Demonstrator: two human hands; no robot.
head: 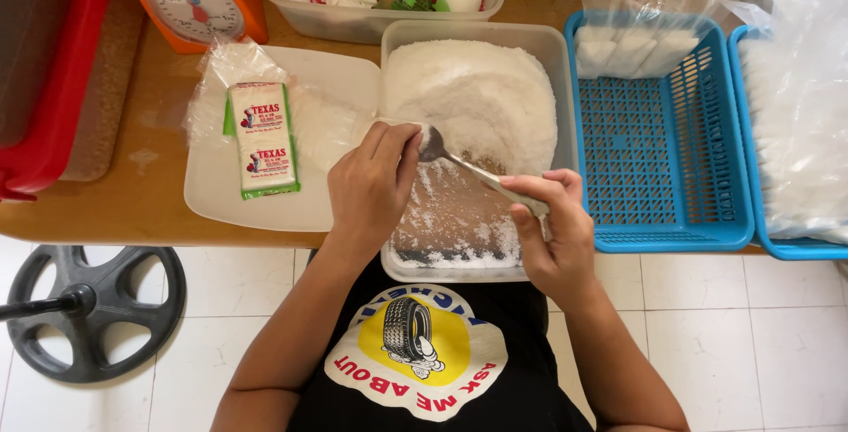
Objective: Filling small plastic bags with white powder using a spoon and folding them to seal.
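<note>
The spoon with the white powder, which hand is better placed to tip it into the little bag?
Probably the right hand: it already grips the spoon by its handle, bowl at the left hand. The left hand pinches a small clear bag beside the bowl over the tub, so it seems busy.

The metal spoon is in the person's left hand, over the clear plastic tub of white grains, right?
Not quite: the head view shows the metal spoon held by the right hand, not the left. The left hand only pinches at its bowl. It is over the clear plastic tub of white grains.
</note>
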